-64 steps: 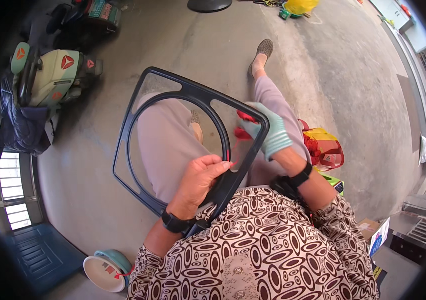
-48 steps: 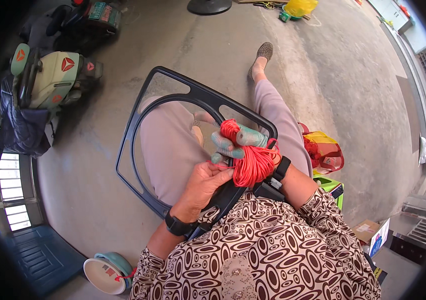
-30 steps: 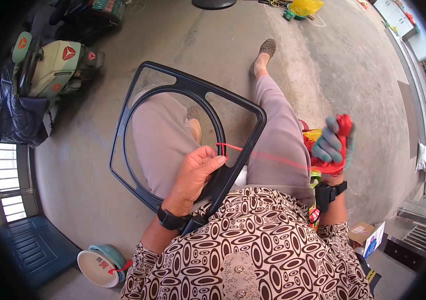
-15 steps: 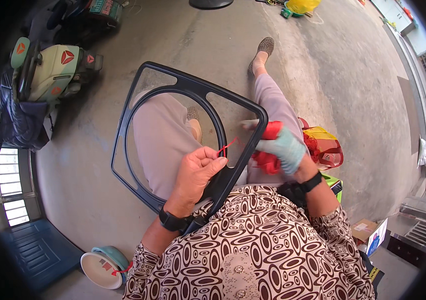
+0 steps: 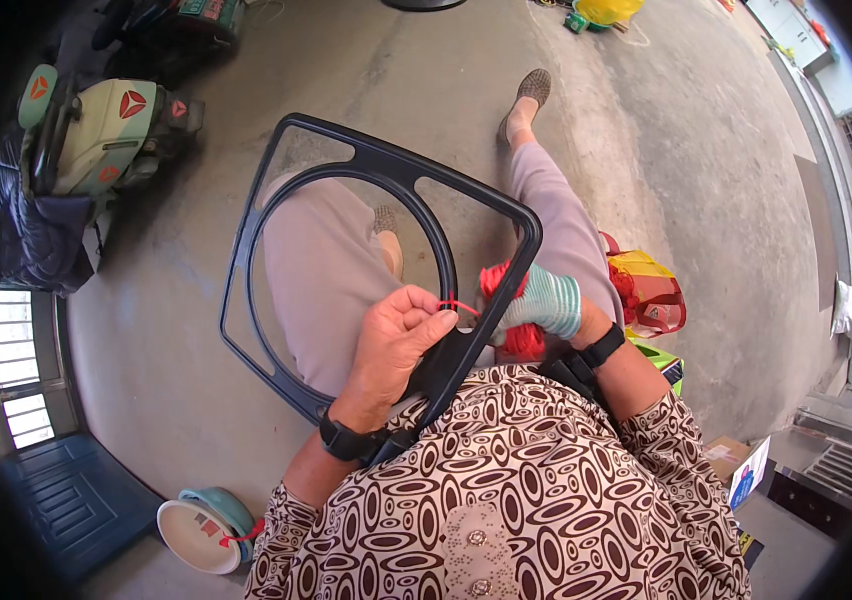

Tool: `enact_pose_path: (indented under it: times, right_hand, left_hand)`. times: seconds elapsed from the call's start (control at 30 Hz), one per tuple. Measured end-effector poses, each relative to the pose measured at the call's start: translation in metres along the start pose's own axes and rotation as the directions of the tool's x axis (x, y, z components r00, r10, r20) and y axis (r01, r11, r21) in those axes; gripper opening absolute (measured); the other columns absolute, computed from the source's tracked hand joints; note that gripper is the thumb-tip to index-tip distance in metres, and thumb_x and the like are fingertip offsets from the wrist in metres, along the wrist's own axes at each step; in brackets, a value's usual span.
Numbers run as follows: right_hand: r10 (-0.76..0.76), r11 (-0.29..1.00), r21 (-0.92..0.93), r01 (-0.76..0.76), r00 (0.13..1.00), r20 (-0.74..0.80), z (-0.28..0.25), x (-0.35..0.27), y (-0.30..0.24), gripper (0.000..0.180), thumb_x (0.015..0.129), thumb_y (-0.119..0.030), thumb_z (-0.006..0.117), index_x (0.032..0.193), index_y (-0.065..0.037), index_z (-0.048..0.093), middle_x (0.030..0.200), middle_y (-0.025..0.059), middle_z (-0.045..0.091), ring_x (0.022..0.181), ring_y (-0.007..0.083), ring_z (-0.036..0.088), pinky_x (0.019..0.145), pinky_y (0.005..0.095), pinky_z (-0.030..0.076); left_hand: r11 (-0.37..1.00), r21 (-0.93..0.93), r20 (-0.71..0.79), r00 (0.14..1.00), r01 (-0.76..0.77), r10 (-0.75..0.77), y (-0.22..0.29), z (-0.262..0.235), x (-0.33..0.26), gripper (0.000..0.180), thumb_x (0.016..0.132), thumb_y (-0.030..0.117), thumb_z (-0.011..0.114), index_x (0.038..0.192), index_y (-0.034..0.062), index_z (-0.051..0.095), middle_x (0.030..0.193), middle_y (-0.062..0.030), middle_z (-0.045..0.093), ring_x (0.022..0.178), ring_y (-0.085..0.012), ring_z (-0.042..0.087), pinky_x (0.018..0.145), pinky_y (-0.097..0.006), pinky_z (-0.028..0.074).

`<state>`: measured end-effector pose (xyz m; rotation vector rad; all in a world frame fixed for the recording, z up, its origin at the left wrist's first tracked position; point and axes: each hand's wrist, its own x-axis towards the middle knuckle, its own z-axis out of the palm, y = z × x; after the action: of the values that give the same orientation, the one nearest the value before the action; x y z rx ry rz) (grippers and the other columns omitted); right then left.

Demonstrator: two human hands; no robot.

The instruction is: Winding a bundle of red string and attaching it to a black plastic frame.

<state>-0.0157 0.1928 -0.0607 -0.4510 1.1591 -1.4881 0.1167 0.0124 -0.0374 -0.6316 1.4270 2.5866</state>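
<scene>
A black frame (image 5: 384,164) with a round opening lies tilted across my lap. My bare left hand (image 5: 393,338) pinches a thin red strand (image 5: 462,304) against the ring at its lower right, thumb and fingers pressed together. My right hand (image 5: 552,300), in a pale blue-green striped glove, is closed around a bundle of red yarn (image 5: 523,342) just behind the frame's right bar. The strand runs from my left fingers toward this bundle. The bar hides part of the yarn and my right fingertips.
Right of my leg stands a red and yellow bag (image 5: 654,290) with red yarn in it. Bowls (image 5: 196,540) sit at the lower left near a blue panel (image 5: 76,500). A scooter (image 5: 106,135) is parked at the upper left. A cardboard box (image 5: 724,455) stands lower right.
My right hand has shifted slightly left and down with the red yarn, in behind the frame's right bar. My left hand keeps its pinch in nearly the same place.
</scene>
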Motion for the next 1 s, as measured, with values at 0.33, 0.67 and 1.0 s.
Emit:
enact_pose_path:
  times: [0.33,0.67,1.0]
  right_hand:
    - [0.164,0.986,0.005,-0.165,0.97,-0.178,0.002,-0.015,0.005,0.011,0.069,-0.001,0.066,0.079,-0.002,0.064,0.065,0.0052,0.062,0.055,0.0132,0.058,0.053,0.0262,0.048]
    - [-0.023,0.982,0.171,0.079,0.951,-0.309,0.008,0.008,-0.001,0.014,0.079,-0.01,0.069,0.083,-0.003,0.057,0.076,0.0048,0.063,0.067,0.0115,0.061,0.059,0.024,0.05]
    - [-0.104,0.987,0.116,0.114,0.99,-0.091,0.005,0.008,0.003,0.015,0.076,-0.008,0.071,0.083,-0.002,0.059,0.077,0.0063,0.065,0.066,0.0122,0.061,0.06,0.0231,0.049]
  left_hand:
    - [0.988,-0.108,0.011,0.994,0.113,-0.112,-0.005,-0.004,0.005,0.009,0.09,0.011,0.06,0.094,0.0051,0.055,0.076,-0.0002,0.064,0.061,-0.0027,0.057,0.053,-0.014,0.044]
    - [0.993,-0.086,0.051,0.996,0.082,-0.078,0.002,-0.001,0.0,0.007,0.088,0.004,0.061,0.092,0.003,0.055,0.08,-0.0046,0.065,0.066,-0.0056,0.061,0.058,-0.016,0.048]
    - [0.998,-0.037,0.051,0.998,0.047,-0.045,-0.004,-0.003,0.003,0.009,0.088,0.003,0.062,0.093,0.0016,0.055,0.083,-0.007,0.066,0.07,-0.0072,0.063,0.062,-0.017,0.051]
